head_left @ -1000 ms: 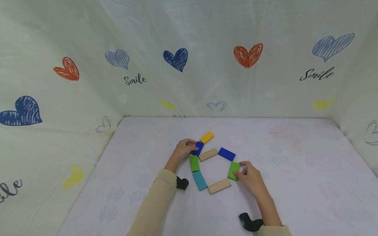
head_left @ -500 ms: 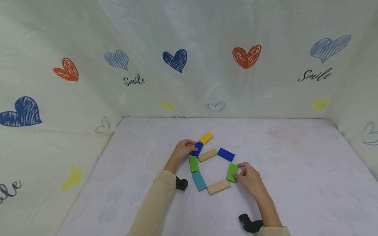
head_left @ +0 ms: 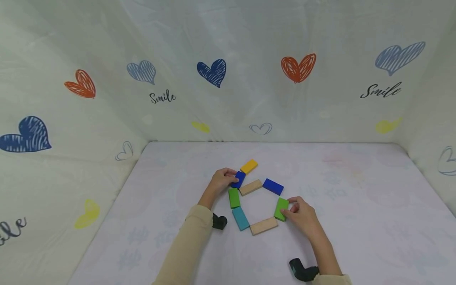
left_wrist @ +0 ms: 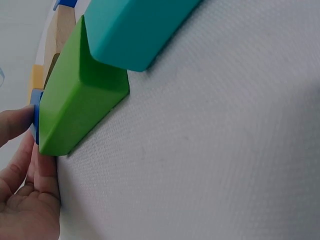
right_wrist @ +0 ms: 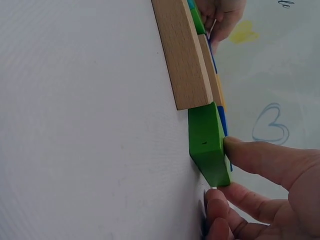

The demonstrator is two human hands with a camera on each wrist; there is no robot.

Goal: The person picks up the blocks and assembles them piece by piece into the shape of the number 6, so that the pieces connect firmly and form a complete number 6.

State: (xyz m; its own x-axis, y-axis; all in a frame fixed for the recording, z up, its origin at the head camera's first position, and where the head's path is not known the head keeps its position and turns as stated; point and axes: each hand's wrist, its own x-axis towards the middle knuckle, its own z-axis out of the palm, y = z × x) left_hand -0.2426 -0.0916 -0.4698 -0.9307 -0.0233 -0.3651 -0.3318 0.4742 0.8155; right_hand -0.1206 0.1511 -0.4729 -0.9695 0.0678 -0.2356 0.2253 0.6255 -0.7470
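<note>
My left hand (head_left: 219, 183) pinches a blue block (head_left: 240, 178) at the upper left of a ring of flat blocks on the table. With thumb and fingers, my right hand (head_left: 304, 217) holds a green block (head_left: 280, 206) on the ring's right side. In the right wrist view, that green block's end meets a plain wooden block (right_wrist: 181, 60). Another green block (head_left: 234, 198) and a teal block (head_left: 240, 219) form the left side. A second wooden block (head_left: 251, 187) and another blue block (head_left: 273, 187) lie along the far side.
A yellow block (head_left: 249, 166) lies beyond the left blue block, outside the ring. Black wrist devices (head_left: 303, 271) show below both hands. A pale cloth wall (head_left: 249, 103) printed with hearts rises behind the white table (head_left: 356, 221).
My right hand has moved the green block slightly toward me, up to the near wooden block. A gap now shows between it and the far blue block. My left hand stays in place.
</note>
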